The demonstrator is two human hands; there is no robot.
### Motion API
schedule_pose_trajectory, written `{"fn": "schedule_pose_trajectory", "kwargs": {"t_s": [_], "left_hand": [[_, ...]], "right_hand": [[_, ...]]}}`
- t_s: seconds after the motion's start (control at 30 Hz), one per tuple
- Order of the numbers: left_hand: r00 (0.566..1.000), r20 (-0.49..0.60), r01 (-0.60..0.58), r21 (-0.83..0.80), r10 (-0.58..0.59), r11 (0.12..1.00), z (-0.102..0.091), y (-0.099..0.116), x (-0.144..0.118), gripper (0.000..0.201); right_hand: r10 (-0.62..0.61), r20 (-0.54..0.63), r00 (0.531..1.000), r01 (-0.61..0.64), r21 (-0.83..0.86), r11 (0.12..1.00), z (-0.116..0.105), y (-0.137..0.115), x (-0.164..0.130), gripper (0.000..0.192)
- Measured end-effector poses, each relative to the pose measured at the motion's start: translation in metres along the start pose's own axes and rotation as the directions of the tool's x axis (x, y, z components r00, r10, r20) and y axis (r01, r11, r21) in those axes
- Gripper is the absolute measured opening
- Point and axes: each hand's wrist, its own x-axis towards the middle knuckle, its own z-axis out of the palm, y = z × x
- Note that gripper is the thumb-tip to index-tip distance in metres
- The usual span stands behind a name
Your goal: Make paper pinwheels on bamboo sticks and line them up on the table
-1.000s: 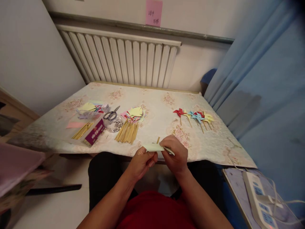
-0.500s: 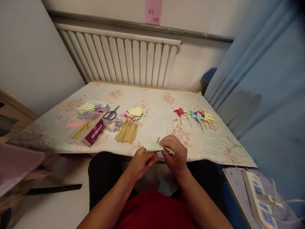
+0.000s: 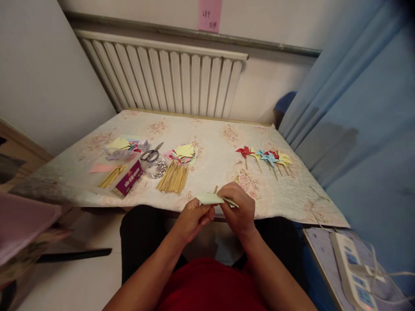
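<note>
Below the frame's centre, the left hand (image 3: 193, 218) and right hand (image 3: 239, 208) are both clamped on the pale green paper (image 3: 209, 198); too hard a pinch could crease or tear it.

White ribbed radiator (image 3: 164, 82). Above radiator: grey pipe (image 3: 246, 41), pink handwritten note (image 3: 210, 15). Right of radiator: blue curtain (image 3: 363, 108); well apart, white power strip (image 3: 352, 272).

White radiator (image 3: 185, 82), blue curtain (image 3: 366, 108), perhaps tiled floor (image 3: 81, 285)
</note>
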Motion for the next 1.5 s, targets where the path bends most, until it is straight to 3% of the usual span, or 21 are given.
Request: {"fn": "schedule_pose_trajectory", "kwargs": {"t_s": [0.3, 0.67, 1.13, 1.5], "left_hand": [[0.999, 0.049, -0.008, 0.013, 0.007, 1.0, -0.0026, -0.0035, 0.0021, 0.031], [0.999, 0.029, -0.031, -0.01, 0.031, 0.999, -0.0013, -0.004, 0.0023, 0.024], [0.998, -0.001, -0.065, 0.055, 0.065, 0.996, -0.0055, -0.0044, 0.0045, 0.019], [0.998, -0.055, -0.023, -0.027, 0.022, 0.999, -0.0011, -0.0033, 0.0034, 0.025]], "right_hand": [[0.0, 0.014, 1.0, -0.001, 0.021, 1.0, 0.0, 0.0025, -0.0015, 0.019], [0.104, -0.014, 0.995, -0.102, 0.078, 0.992, 0.0021, -0.0025, 0.0005, 0.017], [0.329, 0.05, 0.943, -0.332, 0.138, 0.933, 0.0005, -0.0062, 0.001, 0.015], [0.23, 0.018, 0.973, -0.23, 0.033, 0.973, 0.0067, -0.0035, -0.0021, 0.015]]}}
